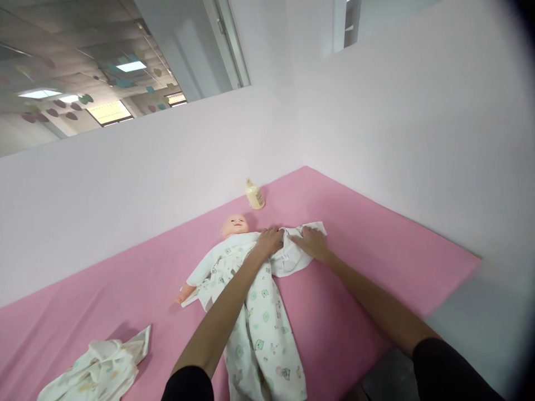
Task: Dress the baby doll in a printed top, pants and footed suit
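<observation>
A baby doll [235, 224] lies on its back, its head toward the wall. It has on a white top with a long sleeve [208, 264] over one arm, and that arm's bare hand [184, 292] pokes out. Trousers [265, 320] printed with green animals spread below. My left hand [270, 241] is closed on the white top at the doll's chest and shoulder. Further right, my right hand [311, 242] grips the white top's open side [290, 259], which lies spread on the mat. The doll's other arm is not visible.
A pink mat [363, 245] covers the surface, bordered by white walls at the back and right. Near the back wall stands a cream pump bottle [254, 195]. A crumpled printed cloth [100, 370] lies at lower left. A mirror [83, 61] hangs above.
</observation>
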The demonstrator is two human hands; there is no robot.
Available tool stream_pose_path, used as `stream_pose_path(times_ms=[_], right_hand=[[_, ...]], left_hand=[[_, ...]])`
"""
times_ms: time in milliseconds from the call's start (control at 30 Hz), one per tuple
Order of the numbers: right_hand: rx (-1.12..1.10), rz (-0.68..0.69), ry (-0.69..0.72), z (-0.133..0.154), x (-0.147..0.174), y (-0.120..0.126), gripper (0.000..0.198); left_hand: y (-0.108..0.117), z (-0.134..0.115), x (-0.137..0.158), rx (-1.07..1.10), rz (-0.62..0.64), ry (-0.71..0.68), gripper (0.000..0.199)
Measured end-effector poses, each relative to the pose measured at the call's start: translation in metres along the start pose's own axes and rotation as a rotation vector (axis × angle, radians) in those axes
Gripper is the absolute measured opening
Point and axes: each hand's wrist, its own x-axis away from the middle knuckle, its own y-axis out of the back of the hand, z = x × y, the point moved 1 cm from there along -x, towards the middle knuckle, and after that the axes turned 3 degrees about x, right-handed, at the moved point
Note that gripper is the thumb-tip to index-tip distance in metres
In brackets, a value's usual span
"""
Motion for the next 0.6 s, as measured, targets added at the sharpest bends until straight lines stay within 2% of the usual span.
stream_pose_path(times_ms=[100, 233, 300, 600], right_hand=[[-0.061, 0.037, 0.078, 0.002, -0.004, -0.011, 0.047], [-0.286, 0.072, 0.275, -0.005, -0.014, -0.019, 0.043], [-0.358, 0.074, 0.318, -0.009, -0.016, -0.019, 0.042], [-0.579, 0.032, 0.181, -0.028, -0.012, -0.002, 0.027]], left_hand=[[-0.004, 0.002, -0.001, -0.032, -0.037, -0.014, 0.039], [-0.004, 0.002, 0.001, -0.065, -0.053, -0.037, 0.039], [-0.003, 0.001, 0.002, -0.074, -0.053, -0.048, 0.038], [0.008, 0.007, 0.008, -0.006, -0.06, -0.089, 0.039]])
